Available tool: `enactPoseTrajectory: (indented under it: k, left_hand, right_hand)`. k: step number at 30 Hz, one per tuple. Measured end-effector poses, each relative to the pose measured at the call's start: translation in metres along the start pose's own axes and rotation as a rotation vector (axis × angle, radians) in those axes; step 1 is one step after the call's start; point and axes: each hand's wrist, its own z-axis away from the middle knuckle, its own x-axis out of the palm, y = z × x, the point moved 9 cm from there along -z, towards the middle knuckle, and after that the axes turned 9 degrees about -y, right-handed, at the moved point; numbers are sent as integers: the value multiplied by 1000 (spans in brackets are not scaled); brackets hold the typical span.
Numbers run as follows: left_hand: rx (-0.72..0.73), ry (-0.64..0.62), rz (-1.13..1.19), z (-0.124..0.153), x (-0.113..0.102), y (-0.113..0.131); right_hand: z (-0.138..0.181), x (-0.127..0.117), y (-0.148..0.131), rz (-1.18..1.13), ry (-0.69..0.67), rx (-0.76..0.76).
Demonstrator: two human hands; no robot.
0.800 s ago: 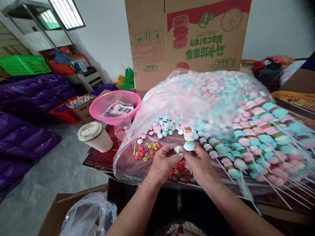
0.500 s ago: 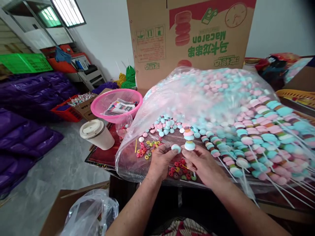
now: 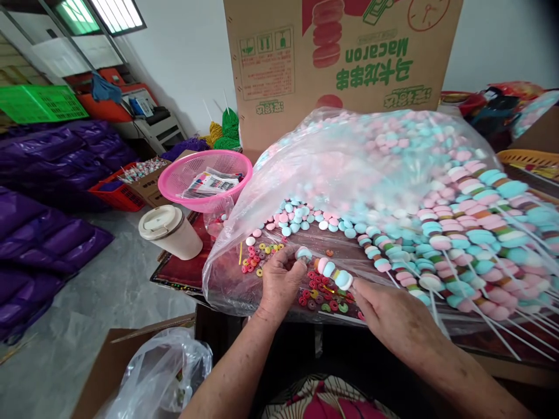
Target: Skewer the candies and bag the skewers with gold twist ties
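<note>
My left hand pinches a round pale blue-and-white candy disc between thumb and fingertips. My right hand grips a thin stick with a pink, a blue and a white candy threaded on it, tilted toward the left hand. Both hands hover over small coloured ring candies lying on a clear plastic sheet. Loose pink and blue discs lie just beyond. Finished candy skewers are stacked to the right.
A big clear bag of pink and blue candies fills the table, with a "Macaron" cardboard box behind. A pink basket and a lidded paper cup stand left. An open carton with a plastic bag is below left.
The stick in my right hand has tipped from upright to slanted and low. My left hand drew slightly left with the disc. The view shifted a little upward.
</note>
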Motion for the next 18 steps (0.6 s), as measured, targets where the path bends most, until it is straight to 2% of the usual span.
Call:
enactPoseTrajectory:
  k: [3, 7, 10, 13, 18]
  left_hand:
    - [98, -2, -201, 3, -1, 12]
    - [339, 54, -547, 12, 2, 38]
    - [409, 36, -626, 15, 6, 39]
    - [249, 71, -471, 10, -2, 23]
    - [60, 28, 95, 4, -1, 10]
  right_hand:
    - [-2, -3, 0, 70, -70, 47]
    - [0, -5, -6, 112, -171, 98]
    - [1, -9, -14, 109, -189, 117]
    - [-2, -10, -19, 77, -144, 102]
    - [-8, 0, -17, -19, -55, 77]
